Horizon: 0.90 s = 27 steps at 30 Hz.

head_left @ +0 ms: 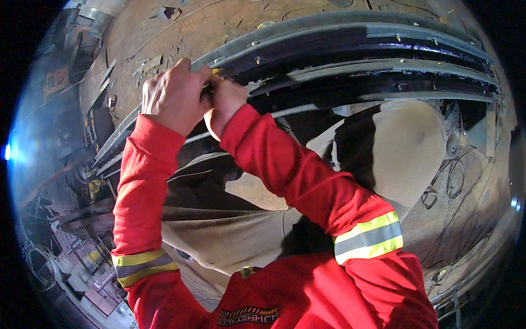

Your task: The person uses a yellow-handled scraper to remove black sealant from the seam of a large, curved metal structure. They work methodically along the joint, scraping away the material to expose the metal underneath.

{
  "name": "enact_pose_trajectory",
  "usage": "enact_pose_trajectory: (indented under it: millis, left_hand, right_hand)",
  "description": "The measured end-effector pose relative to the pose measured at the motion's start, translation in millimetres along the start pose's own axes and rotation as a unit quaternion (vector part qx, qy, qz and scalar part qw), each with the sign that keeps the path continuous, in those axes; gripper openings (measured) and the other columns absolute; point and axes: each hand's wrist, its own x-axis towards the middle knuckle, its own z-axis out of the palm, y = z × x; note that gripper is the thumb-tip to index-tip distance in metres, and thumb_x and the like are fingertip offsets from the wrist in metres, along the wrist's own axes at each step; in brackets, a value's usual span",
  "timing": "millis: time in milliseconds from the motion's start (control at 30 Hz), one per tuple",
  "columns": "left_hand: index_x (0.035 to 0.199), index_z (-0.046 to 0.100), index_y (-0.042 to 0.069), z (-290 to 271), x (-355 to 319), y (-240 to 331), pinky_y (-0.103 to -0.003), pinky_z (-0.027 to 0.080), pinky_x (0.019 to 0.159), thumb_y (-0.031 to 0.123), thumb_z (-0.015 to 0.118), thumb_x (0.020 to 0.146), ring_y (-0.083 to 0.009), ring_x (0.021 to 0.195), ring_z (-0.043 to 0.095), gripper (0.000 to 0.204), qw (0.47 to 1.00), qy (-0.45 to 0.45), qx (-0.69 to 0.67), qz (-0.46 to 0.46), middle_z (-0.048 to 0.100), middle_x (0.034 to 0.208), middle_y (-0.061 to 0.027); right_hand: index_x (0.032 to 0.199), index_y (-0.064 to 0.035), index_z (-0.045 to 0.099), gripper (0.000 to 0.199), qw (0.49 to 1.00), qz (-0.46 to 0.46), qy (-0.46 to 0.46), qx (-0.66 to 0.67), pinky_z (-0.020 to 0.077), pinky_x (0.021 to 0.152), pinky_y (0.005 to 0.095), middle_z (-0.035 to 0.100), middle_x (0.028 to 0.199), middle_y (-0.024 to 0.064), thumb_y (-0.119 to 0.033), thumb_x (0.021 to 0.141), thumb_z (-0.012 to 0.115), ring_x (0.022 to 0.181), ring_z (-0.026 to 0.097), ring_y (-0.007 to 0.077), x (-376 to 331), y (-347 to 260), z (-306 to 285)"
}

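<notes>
My left hand is closed, its back toward me, over the left part of a set of long steel rails. Just beside it, my right hand is also closed, with the fingers bent in toward the left one. Between the two hands shows a small yellow-and-dark piece; most of it is hidden by the fingers, and its kind cannot be made out. Several small bolts stick up along the rails, which run from lower left to upper right.
My knee in beige trousers is bent close to the near rail. A looped dark cable lies on the floor at right. Metal scraps are scattered on the brown surface beyond the rails. Stacked material stands at lower left.
</notes>
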Motion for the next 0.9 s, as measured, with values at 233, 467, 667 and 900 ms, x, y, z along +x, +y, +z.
enact_pose_trajectory:
  millis: [233, 467, 667, 900]
  left_hand:
    - [0.095, 0.07, 0.015, -5.5, 14.9, -10.2, -0.045, 0.052, 0.073, 0.027, 0.075, 0.065, -0.0336, 0.084, 0.065, 0.032, 0.999, -0.042, -0.017, -0.009, 0.063, 0.087, -0.0115]
    - [0.088, 0.071, 0.014, -20.5, 30.1, -22.2, -0.044, 0.052, 0.075, 0.027, 0.076, 0.063, -0.0327, 0.087, 0.064, 0.028, 0.999, -0.042, -0.013, 0.015, 0.065, 0.086, -0.0114]
    - [0.087, 0.07, 0.008, -13.0, 35.8, -37.2, -0.04, 0.05, 0.072, 0.022, 0.078, 0.062, -0.0327, 0.08, 0.064, 0.03, 0.997, -0.01, -0.059, 0.057, 0.064, 0.083, -0.0142]
    - [0.087, 0.069, 0.006, -15.8, 33.6, -37.0, -0.04, 0.05, 0.075, 0.019, 0.078, 0.062, -0.0329, 0.083, 0.063, 0.029, 0.997, -0.028, -0.067, 0.029, 0.064, 0.084, -0.0144]
  right_hand:
    - [0.098, -0.0026, 0.061, 0.014, 0.968, 0.075, 0.055, 0.233, 0.0525, 0.073, 0.0364, 0.063, 0.091, 0.011, -0.003, 0.089, 0.051, 0.085, 0.064, 0.0231, -6.4, -16.2, 20.5]
    - [0.103, 0.0, 0.056, 0.02, 0.974, 0.084, 0.091, 0.191, 0.0526, 0.075, 0.038, 0.062, 0.101, 0.0145, -0.001, 0.086, 0.045, 0.089, 0.064, 0.0264, -3.5, -24.6, 41.7]
    - [0.106, 0.001, 0.056, 0.024, 0.978, 0.082, 0.099, 0.162, 0.0525, 0.075, 0.0399, 0.063, 0.103, 0.0165, -0.002, 0.085, 0.045, 0.089, 0.065, 0.0285, 4.3, -21.4, 43.4]
    - [0.108, 0.003, 0.057, 0.027, 0.971, 0.068, 0.14, 0.182, 0.0528, 0.074, 0.0416, 0.063, 0.104, 0.0179, -0.002, 0.085, 0.045, 0.089, 0.065, 0.0298, 15.1, -6.3, 44.0]
